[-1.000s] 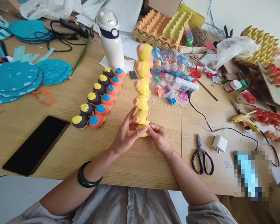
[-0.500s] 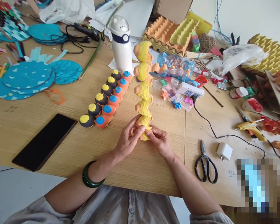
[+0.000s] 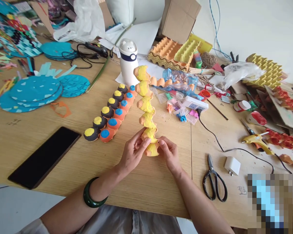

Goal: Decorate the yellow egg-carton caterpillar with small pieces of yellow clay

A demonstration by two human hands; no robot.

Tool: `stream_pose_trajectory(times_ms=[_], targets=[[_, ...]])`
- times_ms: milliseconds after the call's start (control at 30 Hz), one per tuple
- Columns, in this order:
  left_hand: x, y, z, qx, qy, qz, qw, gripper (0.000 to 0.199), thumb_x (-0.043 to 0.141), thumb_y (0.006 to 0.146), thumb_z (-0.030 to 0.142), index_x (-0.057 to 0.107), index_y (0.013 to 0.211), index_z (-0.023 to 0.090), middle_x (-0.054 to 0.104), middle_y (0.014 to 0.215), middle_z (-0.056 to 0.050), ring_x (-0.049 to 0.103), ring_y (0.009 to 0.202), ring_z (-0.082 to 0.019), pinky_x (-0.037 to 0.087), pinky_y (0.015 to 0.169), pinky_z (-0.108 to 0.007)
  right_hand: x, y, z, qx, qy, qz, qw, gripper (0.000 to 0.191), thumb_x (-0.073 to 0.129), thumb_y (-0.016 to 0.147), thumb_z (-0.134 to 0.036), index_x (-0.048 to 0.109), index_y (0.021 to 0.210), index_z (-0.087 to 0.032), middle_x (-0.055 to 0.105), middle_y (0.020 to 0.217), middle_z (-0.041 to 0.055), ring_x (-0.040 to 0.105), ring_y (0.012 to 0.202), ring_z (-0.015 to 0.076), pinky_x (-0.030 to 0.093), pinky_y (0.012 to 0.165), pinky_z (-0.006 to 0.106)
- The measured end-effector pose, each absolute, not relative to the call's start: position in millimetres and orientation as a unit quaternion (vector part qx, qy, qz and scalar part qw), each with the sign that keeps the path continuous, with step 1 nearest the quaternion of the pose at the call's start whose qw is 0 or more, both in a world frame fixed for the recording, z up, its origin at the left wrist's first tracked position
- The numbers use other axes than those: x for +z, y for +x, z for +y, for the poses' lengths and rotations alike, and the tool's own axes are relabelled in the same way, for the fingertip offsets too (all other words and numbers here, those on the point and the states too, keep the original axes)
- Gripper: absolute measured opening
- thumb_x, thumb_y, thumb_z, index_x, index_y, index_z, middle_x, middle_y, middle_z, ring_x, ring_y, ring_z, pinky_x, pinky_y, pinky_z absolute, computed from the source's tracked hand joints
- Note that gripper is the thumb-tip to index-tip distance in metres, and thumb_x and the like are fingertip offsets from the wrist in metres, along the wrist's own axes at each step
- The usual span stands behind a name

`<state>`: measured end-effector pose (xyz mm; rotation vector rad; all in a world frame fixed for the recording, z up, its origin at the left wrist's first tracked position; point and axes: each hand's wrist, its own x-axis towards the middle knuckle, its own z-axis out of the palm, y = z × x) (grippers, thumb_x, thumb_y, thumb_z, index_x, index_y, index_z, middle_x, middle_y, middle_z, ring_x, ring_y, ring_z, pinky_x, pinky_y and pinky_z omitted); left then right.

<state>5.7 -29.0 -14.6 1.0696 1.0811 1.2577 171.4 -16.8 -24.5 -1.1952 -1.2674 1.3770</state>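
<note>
The left hand point(image 3: 133, 152) is closed around the lower part of a long egg-carton strip point(image 3: 146, 110), its thumb and fingers pinching one of the yellow-and-orange painted cups. The right hand point(image 3: 169, 152) sits just beside it, with its curled fingertips point(image 3: 161, 142) at the strip's bottom end; from this view they seem to be touching the strip rather than gripping it firmly. The strip runs from the hands toward a white bear-lidded bottle point(image 3: 128, 61), stopping just short of it.

A green bangle point(image 3: 92, 195) circles the left wrist. On the wooden table point(image 3: 148, 191), a row of black cups with yellow dots and orange cups with blue dots point(image 3: 109, 113) lies to the left of the strip, with a black smartphone point(image 3: 44, 157) nearer the table edge. To the right are a white power strip point(image 3: 195, 103), black-handled scissors point(image 3: 215, 178), a white charger point(image 3: 231, 165) and a yellow hot glue gun point(image 3: 257, 140). Teal paper discs point(image 3: 33, 91) lie further left.
</note>
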Motion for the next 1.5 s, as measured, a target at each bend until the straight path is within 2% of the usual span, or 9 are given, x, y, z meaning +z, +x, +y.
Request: stream_pose_trajectory(times_ms=[133, 333, 533, 733, 833, 1000, 1167, 1333, 1500], targets=[[-16.2, 6.0, -31.2, 0.517, 0.457, 0.458, 0.560, 0.053, 0.066, 0.098, 0.048, 0.063, 0.141, 0.017, 0.074, 0.133, -0.014, 0.075, 0.115, -0.028, 0.060, 0.097, -0.033, -23.5, 176.2, -13.0, 0.543, -0.497, -0.470, 0.487, 0.035, 0.069, 0.092, -0.058, 0.079, 0.094, -0.024, 0.073, 0.093, 0.0042, 0.064, 0.084, 0.0191, 0.052, 0.082, 0.032], [-15.7, 8.2, -37.0, 0.444, 0.525, 0.481, 0.544, 0.052, 0.072, 0.093, 0.046, 0.068, 0.138, 0.018, 0.079, 0.120, -0.011, 0.077, 0.104, -0.028, 0.063, 0.088, -0.032, -22.7, 178.3, -12.7, 0.533, -0.487, -0.448, 0.528, 0.034, 0.077, 0.085, -0.054, 0.077, 0.099, -0.024, 0.074, 0.100, 0.0044, 0.064, 0.091, 0.0209, 0.052, 0.085, 0.033], [-23.7, 6.0, -41.0, 0.393, 0.539, 0.439, 0.603, 0.051, 0.075, 0.091, 0.045, 0.069, 0.137, 0.024, 0.079, 0.122, -0.008, 0.077, 0.107, -0.029, 0.062, 0.090, -0.034, -24.2, 180.1, -10.4, 0.574, -0.487, -0.372, 0.543, 0.038, 0.080, 0.080, -0.053, 0.066, 0.067, -0.021, 0.055, 0.068, -0.0021, 0.045, 0.067, 0.0139, 0.040, 0.068, 0.028], [-24.0, 4.6, -33.2, 0.439, 0.437, 0.456, 0.639, 0.056, 0.066, 0.093, 0.060, 0.070, 0.130, 0.018, 0.077, 0.126, -0.014, 0.077, 0.107, -0.032, 0.062, 0.091, -0.041, -17.8, 180.4, -9.7, 0.644, -0.462, -0.305, 0.528, 0.040, 0.082, 0.073, -0.055, 0.062, 0.065, -0.022, 0.056, 0.068, -0.0015, 0.043, 0.064, 0.0142, 0.039, 0.064, 0.028], [-21.1, 4.2, -26.8, 0.491, 0.358, 0.423, 0.672, 0.061, 0.065, 0.095, 0.060, 0.065, 0.137, 0.015, 0.075, 0.129, -0.015, 0.074, 0.114, -0.032, 0.059, 0.099, -0.044, -19.5, 177.6, -13.1, 0.666, -0.442, -0.301, 0.519, 0.042, 0.083, 0.074, -0.055, 0.059, 0.062, -0.021, 0.054, 0.065, -0.0022, 0.040, 0.061, 0.0133, 0.039, 0.063, 0.028], [-15.9, -1.4, -19.5, 0.520, 0.325, 0.391, 0.687, 0.060, 0.067, 0.095, 0.055, 0.062, 0.144, 0.020, 0.069, 0.140, -0.013, 0.063, 0.131, -0.031, 0.055, 0.104, -0.041, -21.7, 168.9, -21.5, 0.680, -0.417, -0.406, 0.446, 0.037, 0.082, 0.080, -0.053, 0.067, 0.068, -0.021, 0.060, 0.074, 0.0001, 0.046, 0.068, 0.0146, 0.041, 0.067, 0.029], [-10.1, -5.0, -15.9, 0.521, 0.349, 0.431, 0.649, 0.058, 0.069, 0.094, 0.052, 0.066, 0.139, 0.017, 0.074, 0.129, -0.012, 0.068, 0.117, -0.028, 0.056, 0.093, -0.035, -14.2, 167.3, -22.6, 0.658, -0.400, -0.513, 0.378, 0.034, 0.075, 0.088, -0.049, 0.069, 0.070, -0.020, 0.059, 0.078, 0.0009, 0.050, 0.072, 0.0153, 0.043, 0.069, 0.029], [-9.5, -5.8, -15.8, 0.510, 0.304, 0.433, 0.679, 0.056, 0.076, 0.088, 0.052, 0.068, 0.135, 0.022, 0.075, 0.122, -0.008, 0.071, 0.101, -0.025, 0.056, 0.074, -0.030, -17.7, 176.3, -12.4, 0.598, -0.470, -0.465, 0.454, 0.017, 0.072, 0.089, -0.038, 0.077, 0.096, -0.023, 0.066, 0.090, 0.0015, 0.059, 0.076, 0.0160, 0.051, 0.075, 0.031], [-7.8, -5.9, -17.0, 0.459, 0.296, 0.465, 0.696, 0.054, 0.081, 0.083, 0.054, 0.073, 0.128, 0.026, 0.076, 0.117, -0.006, 0.070, 0.100, -0.025, 0.056, 0.070, -0.030, -21.0, 181.8, -3.7, 0.606, -0.482, -0.388, 0.499, 0.026, 0.079, 0.079, -0.029, 0.076, 0.104, -0.022, 0.071, 0.097, 0.0019, 0.058, 0.069, 0.0122, 0.053, 0.061, 0.028]])
